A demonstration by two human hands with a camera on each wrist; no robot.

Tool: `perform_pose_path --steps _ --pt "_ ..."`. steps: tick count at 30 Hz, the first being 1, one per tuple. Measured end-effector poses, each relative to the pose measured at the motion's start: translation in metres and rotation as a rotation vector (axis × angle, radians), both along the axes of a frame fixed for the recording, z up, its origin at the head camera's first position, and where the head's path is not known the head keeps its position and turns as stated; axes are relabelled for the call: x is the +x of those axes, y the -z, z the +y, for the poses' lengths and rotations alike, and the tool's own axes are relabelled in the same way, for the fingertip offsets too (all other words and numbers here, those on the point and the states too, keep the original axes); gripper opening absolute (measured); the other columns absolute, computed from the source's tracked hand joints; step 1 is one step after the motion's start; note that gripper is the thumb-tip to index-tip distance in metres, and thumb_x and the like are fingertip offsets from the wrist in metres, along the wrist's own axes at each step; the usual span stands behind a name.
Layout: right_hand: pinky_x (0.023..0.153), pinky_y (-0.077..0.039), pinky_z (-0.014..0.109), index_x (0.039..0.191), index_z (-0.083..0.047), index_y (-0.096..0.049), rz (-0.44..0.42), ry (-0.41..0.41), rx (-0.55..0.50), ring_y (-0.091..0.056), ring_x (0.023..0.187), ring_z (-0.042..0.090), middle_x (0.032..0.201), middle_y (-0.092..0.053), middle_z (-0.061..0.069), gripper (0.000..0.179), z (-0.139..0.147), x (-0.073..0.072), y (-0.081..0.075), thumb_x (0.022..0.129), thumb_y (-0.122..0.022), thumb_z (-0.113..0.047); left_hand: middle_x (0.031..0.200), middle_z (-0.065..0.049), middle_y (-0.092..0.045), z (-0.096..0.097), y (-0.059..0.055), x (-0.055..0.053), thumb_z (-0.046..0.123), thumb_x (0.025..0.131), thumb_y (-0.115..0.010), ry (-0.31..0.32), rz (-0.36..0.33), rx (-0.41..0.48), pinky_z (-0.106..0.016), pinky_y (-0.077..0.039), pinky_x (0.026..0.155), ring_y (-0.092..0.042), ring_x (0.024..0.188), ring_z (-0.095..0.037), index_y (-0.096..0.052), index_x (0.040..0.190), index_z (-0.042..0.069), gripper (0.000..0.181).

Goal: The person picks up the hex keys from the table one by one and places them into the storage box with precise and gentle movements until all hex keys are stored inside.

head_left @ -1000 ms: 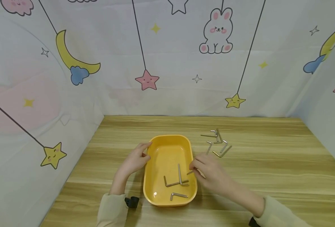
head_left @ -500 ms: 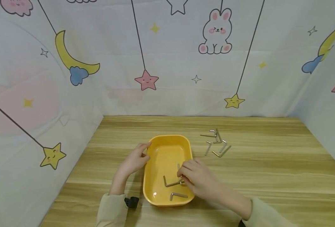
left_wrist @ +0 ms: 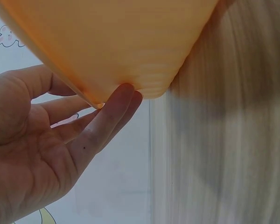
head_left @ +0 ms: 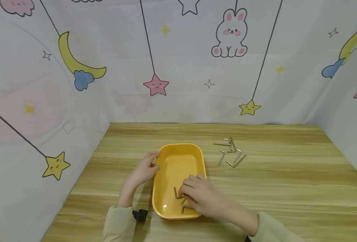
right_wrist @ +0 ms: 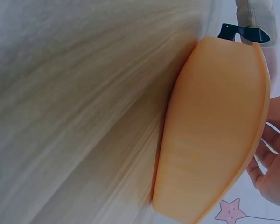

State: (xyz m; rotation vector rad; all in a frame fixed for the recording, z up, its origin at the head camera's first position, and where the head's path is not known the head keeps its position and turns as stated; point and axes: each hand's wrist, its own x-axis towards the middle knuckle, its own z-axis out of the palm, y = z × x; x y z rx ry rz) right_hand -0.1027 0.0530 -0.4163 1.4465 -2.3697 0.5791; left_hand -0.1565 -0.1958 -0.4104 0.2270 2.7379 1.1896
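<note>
A yellow tray (head_left: pixel 163 188) stands on the table. My left hand (head_left: pixel 144 169) grips its left wall; in the left wrist view, fingertips (left_wrist: pixel 123 91) press the wall's outside while other fingers pass over the rim. Inside the tray's near half, my right hand (head_left: pixel 199 195) pinches a hex key (head_left: pixel 183 201), of which only a short end shows below the fingers. Near it lie a bronze hex key (head_left: pixel 176 194) and a silver hex key (head_left: pixel 185 207), both partly covered by this hand. In the right wrist view, the tray wall hides part of the right hand (right_wrist: pixel 273 154).
Right of the tray, several loose hex keys lie on the wooden table (head_left: pixel 275 174), among them a bronze one (head_left: pixel 235 164) and a small silver one (head_left: pixel 222 157). A printed cloth (head_left: pixel 184 64) closes off the back and sides.
My right hand has moved left and toward me, from over the tray's right rim down into its near half, carrying the hex key. The left hand has stayed on the tray.
</note>
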Motion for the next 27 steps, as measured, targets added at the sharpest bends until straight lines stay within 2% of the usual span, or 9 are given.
perform_pose_path --steps 4,8,10,15,20,27 --pt "0.084 -0.041 0.027 0.093 -0.023 -0.063 -0.020 -0.004 0.049 -0.053 0.089 0.003 0.089 -0.057 -0.014 0.012 -0.005 0.002 0.002 0.086 -0.067 -0.014 0.141 -0.017 -0.046 0.000 -0.001 0.000 0.006 0.091 -0.052 0.003 -0.003 0.006 -0.034 -0.053 0.078 -0.061 0.100 -0.025 -0.040 0.146 0.006 0.056" --pt "0.078 -0.035 0.023 0.092 -0.024 -0.062 -0.028 -0.010 0.102 -0.048 0.085 0.004 0.088 -0.055 -0.015 0.011 -0.010 0.002 0.002 0.086 -0.067 -0.015 0.141 -0.018 -0.046 0.000 -0.001 -0.001 0.005 0.091 -0.051 0.012 0.001 0.003 -0.034 -0.053 0.078 -0.062 0.100 -0.026 -0.040 0.146 0.005 0.056" --pt "0.080 -0.036 0.024 0.091 -0.025 -0.062 -0.040 -0.020 0.120 -0.047 0.084 0.004 0.087 -0.055 -0.015 0.011 -0.013 0.001 0.003 0.086 -0.067 -0.016 0.140 -0.018 -0.046 0.000 -0.001 -0.001 0.005 0.091 -0.051 0.011 -0.002 0.004 -0.034 -0.053 0.078 -0.062 0.101 -0.027 -0.040 0.146 0.005 0.056" --pt "0.082 -0.040 0.026 0.088 -0.024 -0.062 -0.053 -0.063 0.142 -0.049 0.082 0.004 0.083 -0.054 -0.014 0.009 -0.019 0.000 0.006 0.087 -0.065 -0.016 0.141 -0.017 -0.047 0.000 -0.001 0.000 0.006 0.091 -0.052 0.004 -0.005 -0.003 -0.033 -0.053 0.077 -0.061 0.101 -0.027 -0.041 0.146 0.007 0.056" --pt "0.075 -0.032 0.017 0.087 -0.024 -0.062 -0.036 -0.095 0.155 -0.049 0.080 0.003 0.082 -0.055 -0.015 0.008 -0.023 0.000 0.009 0.088 -0.064 -0.016 0.140 -0.016 -0.047 -0.001 0.002 0.000 0.007 0.091 -0.052 0.003 0.002 -0.010 -0.033 -0.053 0.077 -0.062 0.100 -0.025 -0.042 0.146 0.008 0.056" --pt "0.073 -0.029 0.016 0.087 -0.024 -0.062 -0.032 -0.096 0.148 -0.049 0.080 0.003 0.082 -0.056 -0.015 0.008 -0.026 -0.002 0.010 0.086 -0.066 -0.017 0.140 -0.017 -0.047 -0.001 0.001 -0.001 0.006 0.091 -0.052 0.001 0.002 0.001 -0.032 -0.053 0.076 -0.061 0.098 -0.024 -0.042 0.146 0.007 0.056"
